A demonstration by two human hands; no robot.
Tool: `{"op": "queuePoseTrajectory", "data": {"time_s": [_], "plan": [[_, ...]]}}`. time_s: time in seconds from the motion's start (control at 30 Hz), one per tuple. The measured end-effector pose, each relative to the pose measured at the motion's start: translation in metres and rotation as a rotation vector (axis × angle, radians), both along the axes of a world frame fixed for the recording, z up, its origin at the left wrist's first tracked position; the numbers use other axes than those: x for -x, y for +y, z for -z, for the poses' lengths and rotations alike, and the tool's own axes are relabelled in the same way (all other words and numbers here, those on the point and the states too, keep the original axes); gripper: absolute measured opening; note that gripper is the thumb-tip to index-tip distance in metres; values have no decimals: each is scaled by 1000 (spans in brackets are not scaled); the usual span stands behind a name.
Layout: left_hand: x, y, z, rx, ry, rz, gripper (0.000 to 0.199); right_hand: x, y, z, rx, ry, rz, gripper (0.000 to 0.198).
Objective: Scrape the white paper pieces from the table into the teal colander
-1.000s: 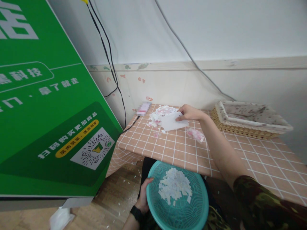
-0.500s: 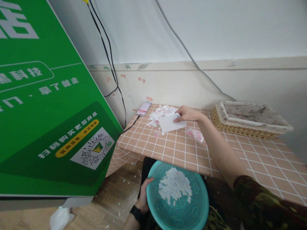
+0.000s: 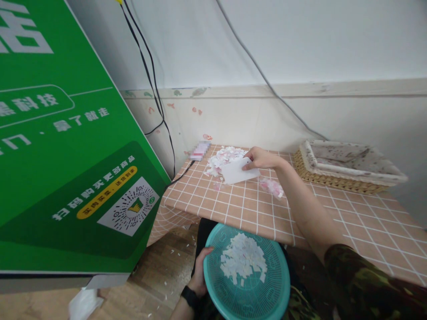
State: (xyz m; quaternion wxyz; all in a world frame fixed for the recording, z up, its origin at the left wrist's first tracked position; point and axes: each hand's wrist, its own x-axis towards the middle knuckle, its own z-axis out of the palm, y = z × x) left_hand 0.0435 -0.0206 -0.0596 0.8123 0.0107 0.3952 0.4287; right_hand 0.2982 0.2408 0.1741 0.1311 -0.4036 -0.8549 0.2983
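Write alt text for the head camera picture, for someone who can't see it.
Someone's left-hand grip holds a teal basket of white scraps, while the right-hand grip pinches a white card by a pile of pale scraps on a checked tablecloth. A wicker basket sits farther right.

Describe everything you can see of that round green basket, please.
The teal-green basket is round and shallow, with a smooth rim and finely slotted walls; it looks like plastic. It sits upright over the person's lap, just below the near edge of the checked tablecloth. The left hand grips its left side, thumb at the rim. A loose heap of small white pieces, seemingly paper, covers much of its bottom. Its underside is hidden.
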Motion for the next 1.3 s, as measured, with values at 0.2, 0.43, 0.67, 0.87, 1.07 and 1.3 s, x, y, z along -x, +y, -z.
{"op": "queuePoseTrajectory", "data": {"time_s": [0.2, 0.43, 0.67, 0.87, 1.07, 1.3], "plan": [[0, 0, -1, -12, 37, -8, 31, -2, 4, 3, -19, 23, -25, 26], [0, 0, -4, -20, 35, -6, 33, 0, 5, 5, -27, 34, -7, 26], [0, 0, 0, -31, 1, 0, 33, 1, 2, 2, -51, 81, 54, 26], [1, 0, 6, -30, 53, -31, 31, 15, -4, 4, 7, 69, -44, 25], [1, -1, 3, -25, 49, -36, 27, 6, 1, 3, -55, 18, 29, 24], [2, -1, 4, -21, 75, -12, 33, 15, 4, 12, -126, 28, 101, 25]]}}
